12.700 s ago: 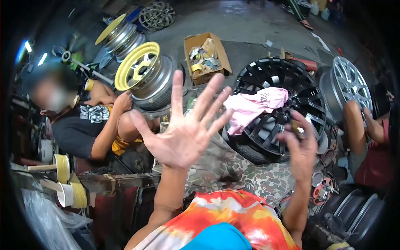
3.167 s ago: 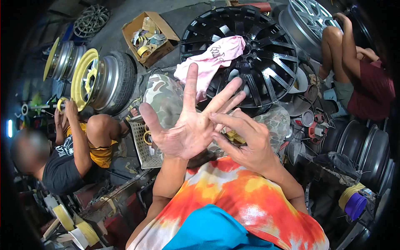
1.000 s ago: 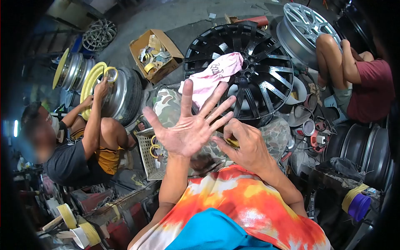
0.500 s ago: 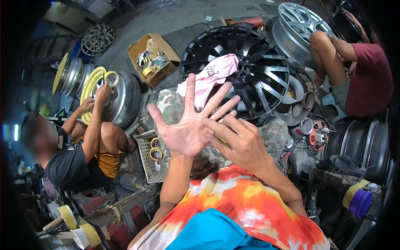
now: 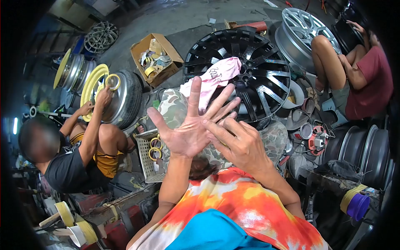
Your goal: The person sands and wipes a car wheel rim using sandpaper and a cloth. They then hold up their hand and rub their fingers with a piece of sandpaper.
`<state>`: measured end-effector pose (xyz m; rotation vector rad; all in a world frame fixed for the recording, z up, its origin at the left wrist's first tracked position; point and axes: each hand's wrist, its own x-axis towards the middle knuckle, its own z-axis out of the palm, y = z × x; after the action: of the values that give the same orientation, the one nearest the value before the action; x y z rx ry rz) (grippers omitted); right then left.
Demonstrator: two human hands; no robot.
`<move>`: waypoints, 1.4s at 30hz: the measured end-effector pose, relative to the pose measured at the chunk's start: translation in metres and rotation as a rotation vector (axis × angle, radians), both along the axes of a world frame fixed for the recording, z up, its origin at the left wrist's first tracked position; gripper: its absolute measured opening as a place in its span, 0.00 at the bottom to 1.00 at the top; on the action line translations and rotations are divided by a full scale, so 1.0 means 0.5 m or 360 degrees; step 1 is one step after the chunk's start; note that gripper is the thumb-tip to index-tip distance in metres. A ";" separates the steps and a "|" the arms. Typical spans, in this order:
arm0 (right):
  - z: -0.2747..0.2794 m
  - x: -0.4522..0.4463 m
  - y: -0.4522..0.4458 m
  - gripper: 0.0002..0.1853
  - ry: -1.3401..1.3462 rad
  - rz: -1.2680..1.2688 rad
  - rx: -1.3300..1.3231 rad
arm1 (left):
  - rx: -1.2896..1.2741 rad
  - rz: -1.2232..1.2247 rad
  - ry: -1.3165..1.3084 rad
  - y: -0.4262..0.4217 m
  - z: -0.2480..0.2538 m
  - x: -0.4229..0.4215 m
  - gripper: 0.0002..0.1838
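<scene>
My left hand [image 5: 189, 129] is raised palm up with its fingers spread, holding nothing. Against its palm, just below the fingers, rest the bent fingertips of my right hand [image 5: 239, 141]; whether anything small is between them is hidden. Beyond both hands a large black multi-spoke wheel [image 5: 266, 83] lies face up, and a pink cloth [image 5: 221, 73] with dark lettering is draped over its left part. Camouflage fabric [image 5: 273, 139] covers my legs beneath my hands.
A co-worker [image 5: 73, 166] at left handles a yellow-rimmed wheel [image 5: 95, 79] and tape roll [image 5: 113, 82]. A basket [image 5: 151, 166] holds tape rolls. Behind stands a cardboard box [image 5: 168, 52]. Another person [image 5: 371, 83] sits right by a silver wheel [image 5: 291, 46]. Black rims [image 5: 352, 143] stand lower right.
Since a second ago my right hand has moved from beside my left palm onto it. Earlier it was farther right. The person at right has shifted their arms.
</scene>
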<state>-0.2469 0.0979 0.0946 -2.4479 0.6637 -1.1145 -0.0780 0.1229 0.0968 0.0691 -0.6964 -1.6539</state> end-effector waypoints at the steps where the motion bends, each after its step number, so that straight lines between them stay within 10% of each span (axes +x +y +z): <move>1: 0.000 0.002 0.001 0.25 0.0002 0.0000 0.0000 | 0.0006 0.0006 -0.0039 0.001 0.000 0.000 0.60; 6: 0.015 -0.002 0.001 0.38 0.0140 0.0062 0.0068 | 0.0002 0.0068 -0.0142 0.002 0.004 -0.006 0.64; 16: -0.004 -0.034 0.018 0.29 0.0215 0.0074 0.0127 | -0.0191 0.0199 -0.0293 -0.002 0.031 0.024 0.66; 19: -0.058 -0.060 0.028 0.18 -0.0045 0.0010 0.0388 | -0.0612 0.0563 -0.1309 -0.011 0.053 0.055 0.80; 21: -0.070 -0.087 0.039 0.15 0.0152 -0.0264 0.1017 | -0.1002 0.0639 -0.1898 -0.014 0.115 0.064 0.69; 32: -0.046 -0.121 0.029 0.14 0.0118 -0.0166 0.0784 | -0.1692 0.0900 -0.3030 0.022 0.234 -0.011 0.48; 37: 0.028 -0.093 0.049 0.18 -0.0131 -0.0022 0.0776 | -0.1529 0.0970 -0.2242 -0.005 0.177 -0.032 0.68; 39: 0.055 -0.070 0.059 0.16 -0.0515 0.0042 0.0441 | -0.0732 0.0448 -0.0803 0.008 0.166 -0.061 0.74; 42: 0.115 -0.063 0.070 0.19 -0.0691 0.0097 0.0037 | -0.0465 0.0220 -0.0210 0.030 0.193 -0.096 0.66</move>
<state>-0.2783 0.1328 0.1522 -2.0863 0.4582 -1.5348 -0.1261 0.1376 0.1935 0.0162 -1.0051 -1.4107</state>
